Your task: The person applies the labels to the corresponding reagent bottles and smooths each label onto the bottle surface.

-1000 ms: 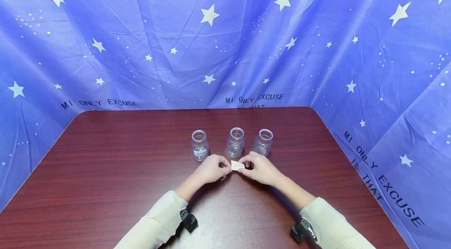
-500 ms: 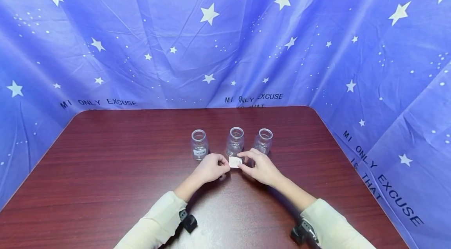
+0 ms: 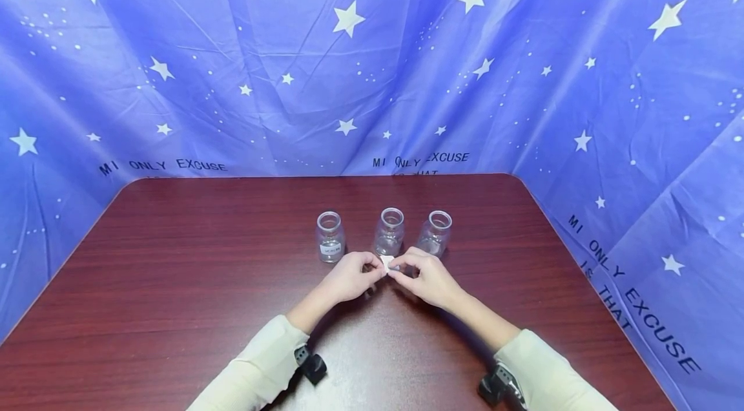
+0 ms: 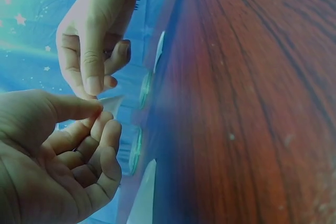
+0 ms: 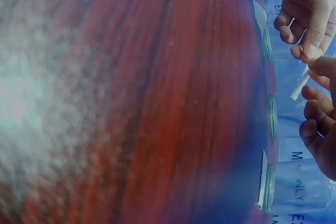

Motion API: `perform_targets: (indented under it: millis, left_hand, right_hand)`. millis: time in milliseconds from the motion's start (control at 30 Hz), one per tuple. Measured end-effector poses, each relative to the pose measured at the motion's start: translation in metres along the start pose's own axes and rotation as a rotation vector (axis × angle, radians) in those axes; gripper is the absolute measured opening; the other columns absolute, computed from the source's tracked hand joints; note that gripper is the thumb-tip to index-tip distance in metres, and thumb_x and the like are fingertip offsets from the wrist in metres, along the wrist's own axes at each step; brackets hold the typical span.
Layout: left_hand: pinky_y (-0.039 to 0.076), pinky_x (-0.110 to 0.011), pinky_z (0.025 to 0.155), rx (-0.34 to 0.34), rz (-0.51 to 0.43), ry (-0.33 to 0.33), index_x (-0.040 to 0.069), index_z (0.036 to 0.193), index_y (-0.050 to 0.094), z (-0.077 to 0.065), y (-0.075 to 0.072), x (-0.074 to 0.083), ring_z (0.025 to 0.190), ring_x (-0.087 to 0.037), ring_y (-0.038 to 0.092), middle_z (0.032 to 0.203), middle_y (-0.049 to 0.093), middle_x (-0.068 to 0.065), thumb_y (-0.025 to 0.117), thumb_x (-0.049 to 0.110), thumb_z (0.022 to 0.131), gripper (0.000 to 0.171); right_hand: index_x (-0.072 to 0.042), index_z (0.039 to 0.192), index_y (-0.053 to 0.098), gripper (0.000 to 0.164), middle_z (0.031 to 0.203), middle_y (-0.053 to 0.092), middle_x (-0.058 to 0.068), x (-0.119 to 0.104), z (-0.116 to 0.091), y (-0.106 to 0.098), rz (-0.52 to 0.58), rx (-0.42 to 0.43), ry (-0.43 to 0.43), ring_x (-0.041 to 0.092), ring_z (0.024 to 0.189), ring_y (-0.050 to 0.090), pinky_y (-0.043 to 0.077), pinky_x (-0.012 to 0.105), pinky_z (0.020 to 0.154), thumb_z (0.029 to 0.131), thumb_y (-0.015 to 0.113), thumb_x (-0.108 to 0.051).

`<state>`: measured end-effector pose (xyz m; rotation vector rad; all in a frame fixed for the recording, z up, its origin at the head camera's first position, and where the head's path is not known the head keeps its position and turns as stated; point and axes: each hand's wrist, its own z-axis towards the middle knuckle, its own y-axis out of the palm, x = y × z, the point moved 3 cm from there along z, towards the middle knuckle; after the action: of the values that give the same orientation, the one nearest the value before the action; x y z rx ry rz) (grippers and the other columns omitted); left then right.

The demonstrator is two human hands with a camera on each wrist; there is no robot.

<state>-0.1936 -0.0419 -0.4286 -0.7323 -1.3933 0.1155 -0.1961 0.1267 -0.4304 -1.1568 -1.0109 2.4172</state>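
Observation:
A small white paper label point(image 3: 387, 262) is held between both hands, just in front of the middle glass jar point(image 3: 389, 229). My left hand point(image 3: 351, 276) pinches it between thumb and index finger. From the other side, the right hand point(image 3: 431, 276) pinches at it with thumb and forefinger. In the left wrist view the label point(image 4: 113, 103) sticks out past the left fingertips as a pointed flap. The right wrist view shows it as a thin strip point(image 5: 300, 84). A printed label point(image 3: 330, 249) sits on the front of the left glass jar point(image 3: 329, 233).
Another glass jar point(image 3: 438, 227) stands to the right, its lower part overlapped by the right hand. All three jars are upright and lidless on the dark red wooden table point(image 3: 203, 256). Behind the table hangs a blue star-patterned curtain point(image 3: 261, 42).
The label has turned from its printed face showing broadly to a narrower, bent shape. The hands have drawn closer together, while the jars stay in place.

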Motion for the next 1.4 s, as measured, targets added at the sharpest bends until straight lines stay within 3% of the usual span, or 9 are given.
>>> perform_targets:
  millis: [233,433,700,1033,1400]
  left_hand:
    - [0.047,-0.024,0.047,-0.006,0.0,0.01,0.004,0.09,0.065,0.0,0.001,0.003,0.061,-0.025,0.063,0.077,0.066,-0.015,0.059,0.013,0.09,0.011]
    - [0.048,-0.023,0.052,-0.015,-0.002,0.021,0.004,0.091,0.064,0.0,0.002,0.003,0.061,-0.024,0.065,0.08,0.066,-0.015,0.057,0.013,0.091,0.011]
    - [0.047,-0.019,0.065,0.031,0.07,0.038,0.01,0.088,0.066,0.001,0.0,0.006,0.065,-0.004,0.057,0.078,0.066,0.0,0.059,0.016,0.089,0.009]
    - [0.046,-0.019,0.066,0.056,0.063,0.05,0.008,0.088,0.066,-0.001,0.0,0.011,0.068,-0.004,0.056,0.079,0.066,-0.001,0.059,0.014,0.086,0.009]
    - [0.045,-0.018,0.065,0.068,0.06,0.051,0.007,0.086,0.066,-0.002,0.0,0.011,0.069,-0.005,0.056,0.078,0.066,-0.001,0.06,0.013,0.084,0.009]
  right_hand:
    - [-0.015,0.089,0.072,0.01,0.074,0.059,-0.007,-0.003,0.0,-0.001,-0.007,0.005,-0.012,0.015,0.064,0.055,0.043,0.018,0.055,0.079,0.073,-0.015]
    - [-0.015,0.089,0.072,0.009,0.074,0.059,-0.008,-0.004,0.0,-0.002,-0.014,0.002,0.003,0.015,0.063,0.053,0.042,0.017,0.055,0.08,0.073,-0.015]
    - [-0.016,0.088,0.072,0.006,0.077,0.061,-0.008,-0.002,-0.001,-0.004,-0.009,0.005,0.042,0.012,0.063,0.052,0.041,0.017,0.056,0.082,0.07,-0.015]
    - [-0.013,0.084,0.068,0.004,0.073,0.056,-0.007,-0.003,-0.002,-0.007,0.013,0.022,0.078,-0.002,0.062,0.043,0.04,0.017,0.053,0.085,0.064,-0.01]
    - [-0.013,0.08,0.064,0.005,0.071,0.053,-0.007,0.0,-0.002,-0.01,0.029,0.054,0.117,-0.002,0.059,0.043,0.039,0.017,0.051,0.083,0.062,-0.01]
